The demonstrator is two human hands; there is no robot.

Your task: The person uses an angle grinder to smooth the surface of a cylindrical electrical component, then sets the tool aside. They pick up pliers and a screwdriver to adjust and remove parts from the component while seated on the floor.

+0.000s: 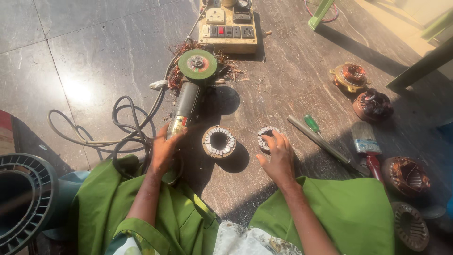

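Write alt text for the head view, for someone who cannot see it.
Seated on a stone floor, a person grips an angle grinder with the left hand and rests the right hand on a round motor stator. A second stator lies between the hands; a file, screwdriver and paintbrush lie to the right.

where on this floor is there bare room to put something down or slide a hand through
Widest bare patch: grey stone floor at upper left, bordered by the looped grey cable and the cream switch box. Another lies between that box and the copper-wound motor coils. Crowded: around the green-disc angle grinder, the left hand, and the flat paintbrush at right.
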